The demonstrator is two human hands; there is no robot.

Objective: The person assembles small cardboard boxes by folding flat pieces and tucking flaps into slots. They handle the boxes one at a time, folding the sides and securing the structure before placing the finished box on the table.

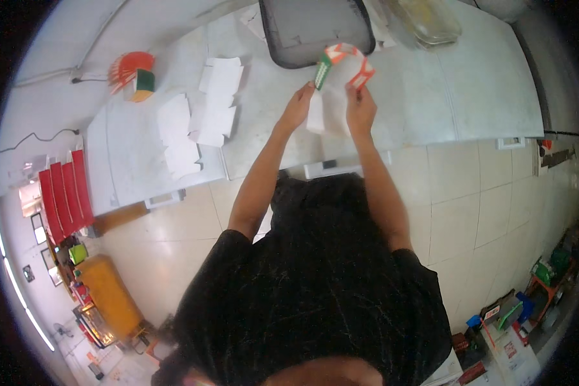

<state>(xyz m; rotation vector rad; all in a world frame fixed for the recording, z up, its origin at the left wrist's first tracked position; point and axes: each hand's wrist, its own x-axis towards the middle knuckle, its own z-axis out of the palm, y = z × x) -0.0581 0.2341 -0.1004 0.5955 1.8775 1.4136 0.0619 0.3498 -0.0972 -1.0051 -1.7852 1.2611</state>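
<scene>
Between my hands is a printed card carton blank (328,110), white on one face with orange, white and green print on the other. It is bent into a curve over the table. My left hand (298,108) pinches its left side by the green print. On its right side, just under the orange print, my right hand (361,108) is closed on the edge. Off to the left lie two flat white die-cut card blanks, one nearer (177,135) and one farther (220,100). Farther left stands a fanned stack of orange-red cartons (132,65) beside a green and yellow piece (144,85).
Beyond my hands a dark-rimmed grey tray (318,61) rests on the pale table (418,109). A clear plastic container (431,26) with something yellowish sits at the far right. The table's near edge runs just in front of my body, with tiled floor (457,206) below.
</scene>
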